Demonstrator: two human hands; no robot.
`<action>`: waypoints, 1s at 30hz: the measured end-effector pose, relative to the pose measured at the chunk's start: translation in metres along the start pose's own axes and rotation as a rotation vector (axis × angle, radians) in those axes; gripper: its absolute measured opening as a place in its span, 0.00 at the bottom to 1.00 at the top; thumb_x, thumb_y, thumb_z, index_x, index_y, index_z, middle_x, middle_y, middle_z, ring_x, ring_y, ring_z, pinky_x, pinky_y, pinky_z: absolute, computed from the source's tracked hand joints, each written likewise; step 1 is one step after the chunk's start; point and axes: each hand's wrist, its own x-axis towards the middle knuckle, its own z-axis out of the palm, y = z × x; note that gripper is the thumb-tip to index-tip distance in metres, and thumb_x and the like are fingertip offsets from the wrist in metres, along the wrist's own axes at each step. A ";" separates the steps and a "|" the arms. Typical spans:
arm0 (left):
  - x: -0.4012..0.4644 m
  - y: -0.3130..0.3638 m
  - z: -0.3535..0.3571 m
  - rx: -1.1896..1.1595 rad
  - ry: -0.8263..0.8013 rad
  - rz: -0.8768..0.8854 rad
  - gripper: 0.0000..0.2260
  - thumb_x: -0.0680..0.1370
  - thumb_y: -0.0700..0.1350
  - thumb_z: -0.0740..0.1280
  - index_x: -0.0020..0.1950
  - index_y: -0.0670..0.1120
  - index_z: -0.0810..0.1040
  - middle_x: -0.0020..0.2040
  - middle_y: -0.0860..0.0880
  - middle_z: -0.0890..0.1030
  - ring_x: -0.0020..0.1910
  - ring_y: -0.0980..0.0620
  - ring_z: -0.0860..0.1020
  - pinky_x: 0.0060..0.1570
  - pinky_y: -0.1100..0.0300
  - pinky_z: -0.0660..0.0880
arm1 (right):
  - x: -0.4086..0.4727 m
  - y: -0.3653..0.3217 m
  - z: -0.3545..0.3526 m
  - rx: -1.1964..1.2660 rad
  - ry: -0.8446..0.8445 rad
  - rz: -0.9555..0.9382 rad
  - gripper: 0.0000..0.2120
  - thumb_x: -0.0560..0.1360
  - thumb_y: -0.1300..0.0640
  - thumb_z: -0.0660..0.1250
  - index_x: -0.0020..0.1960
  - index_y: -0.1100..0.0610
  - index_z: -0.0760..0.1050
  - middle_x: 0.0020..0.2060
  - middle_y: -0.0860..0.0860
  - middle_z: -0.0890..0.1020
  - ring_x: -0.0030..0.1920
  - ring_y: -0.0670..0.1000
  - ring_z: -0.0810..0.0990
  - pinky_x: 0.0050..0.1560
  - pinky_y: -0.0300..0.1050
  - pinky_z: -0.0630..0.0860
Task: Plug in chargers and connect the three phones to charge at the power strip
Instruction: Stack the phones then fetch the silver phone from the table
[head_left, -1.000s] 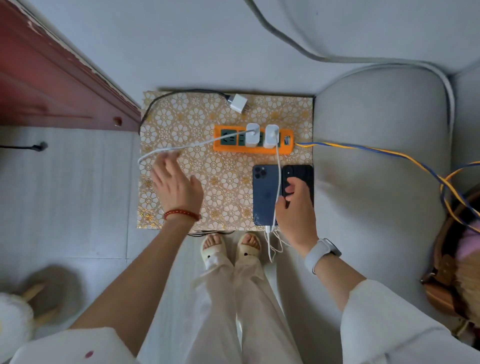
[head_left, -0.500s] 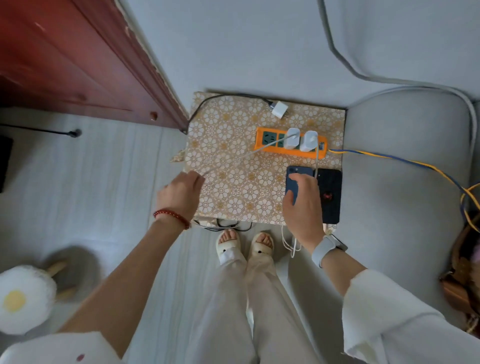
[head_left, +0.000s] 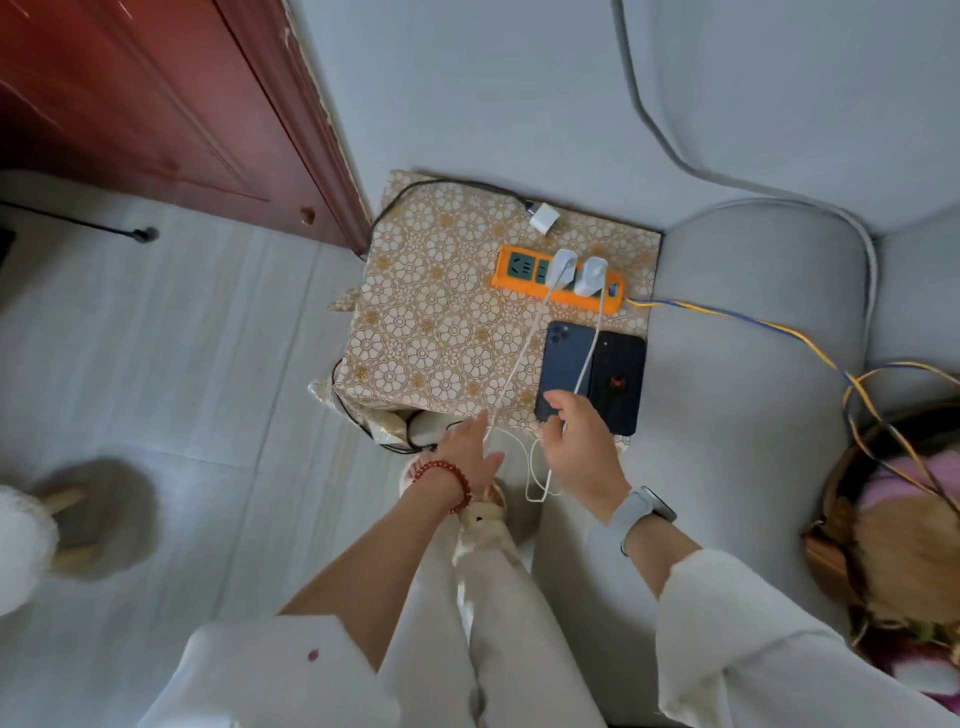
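Lower centre, the left hand (head_left: 467, 454) is loosely open beside a white cable (head_left: 511, 374); whether it pinches the cable I cannot tell. To its right, the right hand (head_left: 579, 447) curls around the second cable's end at the blue phone (head_left: 563, 371), below the strip (head_left: 558, 283). A tug could drag a charger (head_left: 563, 265) out.

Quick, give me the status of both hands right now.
Left hand: open, fingers spread beside the white cable, gripping nothing.
Right hand: fingers curled at the near end of the blue phone; grip cannot be told.

power strip (head_left: 519, 278): two white chargers plugged | two phones (head_left: 566, 364) side by side | right hand (head_left: 576, 441) on blue phone's near end | left hand (head_left: 467, 449) beside white cable (head_left: 511, 374)
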 end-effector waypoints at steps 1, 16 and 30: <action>0.000 0.001 0.000 0.064 0.007 -0.030 0.29 0.77 0.50 0.59 0.74 0.47 0.49 0.75 0.44 0.55 0.74 0.44 0.55 0.71 0.40 0.56 | -0.002 0.002 -0.002 -0.023 -0.034 0.008 0.17 0.77 0.63 0.56 0.65 0.61 0.69 0.62 0.58 0.75 0.63 0.56 0.72 0.60 0.42 0.66; -0.254 -0.083 -0.146 -0.074 1.002 -0.108 0.20 0.77 0.48 0.58 0.69 0.49 0.64 0.69 0.46 0.68 0.68 0.45 0.66 0.68 0.50 0.61 | -0.078 -0.245 0.004 -0.048 -0.343 -0.591 0.13 0.78 0.61 0.56 0.60 0.60 0.73 0.58 0.56 0.79 0.59 0.54 0.76 0.60 0.47 0.72; -0.710 -0.377 -0.022 -0.229 1.739 -0.708 0.18 0.75 0.49 0.62 0.64 0.49 0.71 0.64 0.46 0.74 0.62 0.44 0.72 0.62 0.49 0.69 | -0.479 -0.484 0.237 -0.061 -0.736 -1.291 0.12 0.78 0.57 0.57 0.57 0.55 0.76 0.54 0.53 0.81 0.55 0.52 0.77 0.50 0.37 0.67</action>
